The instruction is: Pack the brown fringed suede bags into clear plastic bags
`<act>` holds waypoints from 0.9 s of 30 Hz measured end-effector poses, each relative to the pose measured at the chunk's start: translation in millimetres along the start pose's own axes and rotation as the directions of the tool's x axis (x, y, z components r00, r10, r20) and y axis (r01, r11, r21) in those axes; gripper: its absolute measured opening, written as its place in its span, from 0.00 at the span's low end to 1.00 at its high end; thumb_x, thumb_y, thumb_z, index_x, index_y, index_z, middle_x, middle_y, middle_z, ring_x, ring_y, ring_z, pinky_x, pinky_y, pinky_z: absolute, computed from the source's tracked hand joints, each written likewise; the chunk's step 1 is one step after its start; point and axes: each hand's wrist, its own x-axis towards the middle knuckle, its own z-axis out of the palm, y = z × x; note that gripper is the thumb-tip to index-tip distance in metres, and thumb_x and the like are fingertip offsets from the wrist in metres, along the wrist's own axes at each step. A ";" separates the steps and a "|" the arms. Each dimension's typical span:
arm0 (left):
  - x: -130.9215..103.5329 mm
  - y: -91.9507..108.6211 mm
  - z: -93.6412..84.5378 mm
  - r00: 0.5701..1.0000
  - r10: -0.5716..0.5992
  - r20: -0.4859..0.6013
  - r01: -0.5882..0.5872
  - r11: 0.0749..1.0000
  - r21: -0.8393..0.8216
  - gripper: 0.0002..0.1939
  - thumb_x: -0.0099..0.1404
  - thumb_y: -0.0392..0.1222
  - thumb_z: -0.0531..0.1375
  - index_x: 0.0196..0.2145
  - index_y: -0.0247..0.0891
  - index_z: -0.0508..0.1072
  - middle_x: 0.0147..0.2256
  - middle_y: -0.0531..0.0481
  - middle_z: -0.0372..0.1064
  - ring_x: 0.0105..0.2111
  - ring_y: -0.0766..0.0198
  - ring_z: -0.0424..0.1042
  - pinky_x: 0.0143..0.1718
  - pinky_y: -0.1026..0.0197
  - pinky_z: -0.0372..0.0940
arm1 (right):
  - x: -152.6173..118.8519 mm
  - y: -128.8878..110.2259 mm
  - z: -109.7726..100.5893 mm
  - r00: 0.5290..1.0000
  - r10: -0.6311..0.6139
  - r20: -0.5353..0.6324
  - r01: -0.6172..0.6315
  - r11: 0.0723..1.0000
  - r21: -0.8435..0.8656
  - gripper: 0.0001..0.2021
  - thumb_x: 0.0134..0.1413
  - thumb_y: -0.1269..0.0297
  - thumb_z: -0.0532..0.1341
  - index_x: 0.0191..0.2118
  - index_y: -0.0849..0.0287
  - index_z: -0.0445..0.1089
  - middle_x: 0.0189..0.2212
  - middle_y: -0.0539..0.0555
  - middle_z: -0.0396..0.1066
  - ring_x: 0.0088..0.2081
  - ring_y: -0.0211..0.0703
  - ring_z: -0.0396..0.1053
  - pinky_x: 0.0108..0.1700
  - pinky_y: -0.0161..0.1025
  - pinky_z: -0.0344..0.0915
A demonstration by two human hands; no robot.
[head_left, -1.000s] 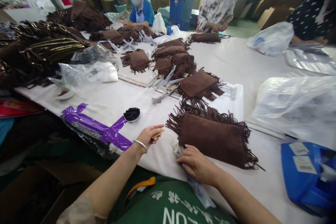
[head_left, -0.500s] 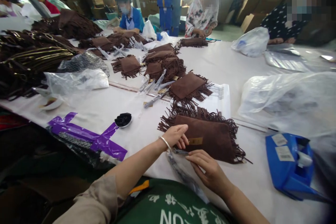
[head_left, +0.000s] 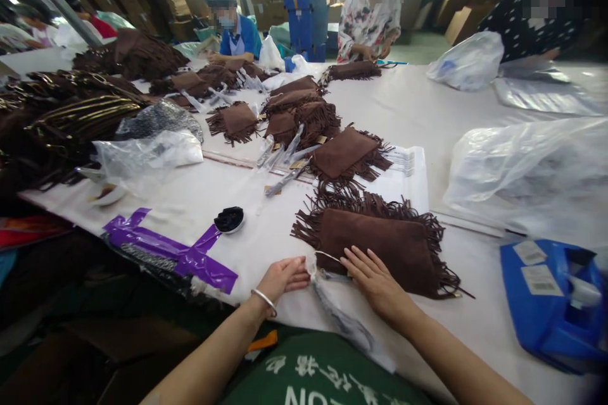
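Head view, left hand [head_left: 285, 275]: drawn back leftward, fingers together beside the plastic wrap [head_left: 341, 315]; cannot tell if pinching.
Plastic wrap: between the forearms.
Fringed pouch [head_left: 380, 242]: lying beyond the wrap.
Right hand [head_left: 376, 283]: now flattened on the pouch, clamping nothing.

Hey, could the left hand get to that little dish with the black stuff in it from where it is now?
Probably yes: the left hand is near the dish, and only bare tabletop shows between them.
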 end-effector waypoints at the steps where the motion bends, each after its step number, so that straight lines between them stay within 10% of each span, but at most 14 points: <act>1: 2.3 0.4 6.4 1.000 -0.007 0.030 0.007 1.000 0.012 0.27 0.56 0.51 0.65 0.47 0.30 0.68 0.40 0.36 0.73 0.36 0.55 0.75 0.39 0.56 0.70 | 2.1 3.5 -3.3 1.000 -0.011 0.014 0.011 1.000 0.019 0.28 0.59 0.77 0.46 0.64 0.52 0.46 0.63 0.51 0.49 0.64 0.41 0.43 0.63 0.51 0.49; 8: 6.9 0.9 29.6 0.998 0.014 0.059 -0.018 0.998 0.063 0.27 0.49 0.50 0.68 0.42 0.33 0.68 0.37 0.39 0.74 0.39 0.52 0.74 0.37 0.56 0.69 | 9.7 -6.4 -16.6 0.980 0.195 0.038 -0.195 0.981 -0.014 0.23 0.62 0.62 0.49 0.62 0.53 0.52 0.64 0.51 0.48 0.65 0.50 0.38 0.63 0.56 0.43; 15: 7.1 -21.0 46.0 0.985 0.155 -0.074 -0.167 0.965 -0.204 0.22 0.51 0.46 0.68 0.41 0.34 0.68 0.31 0.48 0.72 0.30 0.62 0.71 0.33 0.63 0.66 | 16.5 -51.6 -16.8 0.917 0.378 0.130 -0.375 0.926 -0.048 0.52 0.42 0.35 0.58 0.65 0.65 0.43 0.66 0.64 0.34 0.65 0.65 0.27 0.62 0.61 0.37; 21: 11.8 -26.2 66.9 0.977 0.179 -0.115 -0.212 0.858 -0.468 0.15 0.52 0.41 0.66 0.37 0.34 0.71 0.34 0.47 0.72 0.31 0.63 0.71 0.37 0.62 0.66 | 23.8 -43.5 -17.1 0.919 0.384 0.088 -0.379 0.922 -0.077 0.46 0.46 0.49 0.62 0.65 0.64 0.41 0.66 0.62 0.34 0.65 0.61 0.25 0.62 0.61 0.38; 27: 7.7 -25.7 68.4 0.984 0.079 0.157 0.021 0.832 -0.554 0.17 0.53 0.33 0.65 0.42 0.35 0.71 0.42 0.43 0.72 0.42 0.55 0.71 0.47 0.51 0.66 | 15.2 2.7 -12.2 0.988 0.156 -0.008 -0.155 0.978 -0.139 0.36 0.51 0.78 0.52 0.65 0.56 0.42 0.66 0.55 0.39 0.66 0.49 0.34 0.63 0.53 0.45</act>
